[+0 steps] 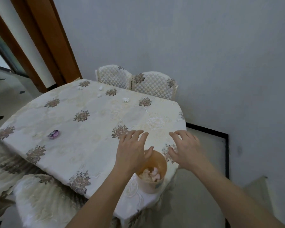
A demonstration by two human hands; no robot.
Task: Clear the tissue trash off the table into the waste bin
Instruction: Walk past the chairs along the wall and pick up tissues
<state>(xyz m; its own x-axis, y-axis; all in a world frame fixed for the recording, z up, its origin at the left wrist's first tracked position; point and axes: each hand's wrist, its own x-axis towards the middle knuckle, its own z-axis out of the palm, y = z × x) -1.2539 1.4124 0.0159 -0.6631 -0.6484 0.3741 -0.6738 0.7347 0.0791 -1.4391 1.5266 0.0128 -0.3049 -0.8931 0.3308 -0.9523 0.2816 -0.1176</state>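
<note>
A small orange-pink waste bin (152, 181) stands on the near right corner of the table (82, 129), with crumpled tissues inside it. My left hand (132, 150) hovers over the bin's left rim, fingers spread and empty. My right hand (186, 149) is just to the bin's right, also spread and empty. Several white tissue wads lie along the table's far edge: one (125, 99), another (100, 87), a small one (98, 95) and one (80, 88) at the far left. A purple crumpled wrapper (53, 134) lies on the left part.
The table wears a cream floral cloth that hangs over its edges. Two quilted white chairs (138, 83) stand against the far side by the grey wall. A covered chair (39, 195) sits at the near left. A wooden door frame (44, 43) rises at the left.
</note>
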